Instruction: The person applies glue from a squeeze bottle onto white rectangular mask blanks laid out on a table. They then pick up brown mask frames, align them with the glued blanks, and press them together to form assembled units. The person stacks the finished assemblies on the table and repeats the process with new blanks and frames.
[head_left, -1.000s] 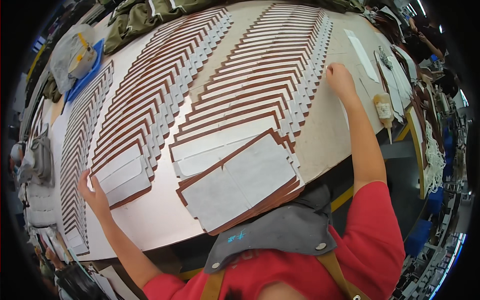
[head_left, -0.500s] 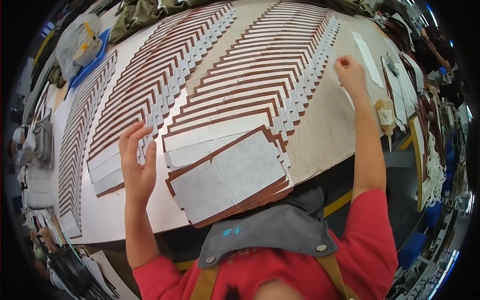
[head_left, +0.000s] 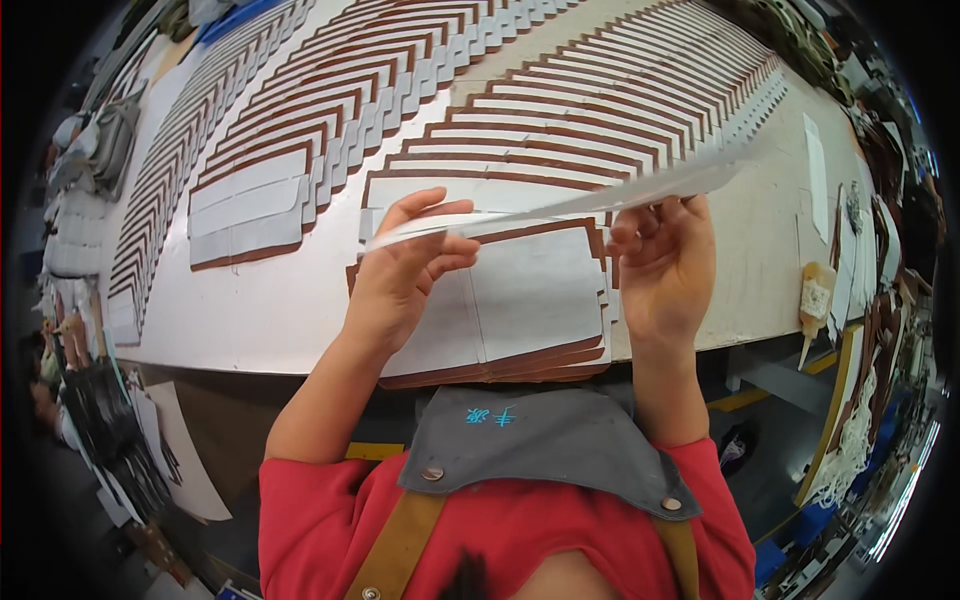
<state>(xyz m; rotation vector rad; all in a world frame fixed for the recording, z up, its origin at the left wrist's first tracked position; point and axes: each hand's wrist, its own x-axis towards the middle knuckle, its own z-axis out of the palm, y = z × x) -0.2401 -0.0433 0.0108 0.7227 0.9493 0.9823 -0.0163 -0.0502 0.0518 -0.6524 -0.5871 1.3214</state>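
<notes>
Pale worktop (head_left: 280, 310) carrying fanned rows of brown-edged panels (head_left: 600, 110), with a near stack of brown-edged pieces (head_left: 530, 300) at its front edge. Left hand (head_left: 405, 270) and right hand (head_left: 665, 265), each closed on one end, hold a thin white sheet (head_left: 560, 205) edge-on above that stack.

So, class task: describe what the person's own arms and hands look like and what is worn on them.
Both forearms are bare. The left hand and right hand wear no gloves. Short red sleeves cover the upper arms, beside a grey apron bib with tan straps.
</notes>
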